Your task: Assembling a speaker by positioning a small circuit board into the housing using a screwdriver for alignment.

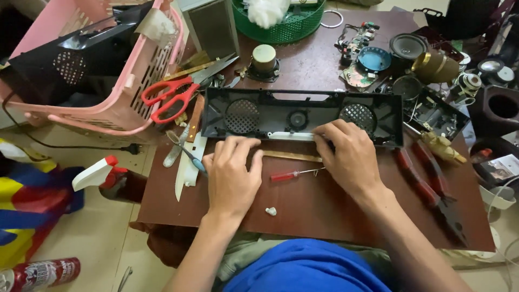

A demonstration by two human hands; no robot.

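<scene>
A black speaker casing [303, 116] lies on the tabletop [324, 216], its long axis running left to right, just ahead of both hands. The right hand [348, 157] touches its near edge, fingers [330, 135] curled onto a white strip [289, 136]; the left hand [231, 173] rests palm down just short of it, fingers loosely bent, holding nothing. A red screwdriver [289, 175] lies between the hands; red scissors [170, 97] sit to the left.

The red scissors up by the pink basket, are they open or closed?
Closed, as far as the picture shows. The red scissors lie flat on the table, their grey blades together in one point and the two handle loops close together.
</scene>
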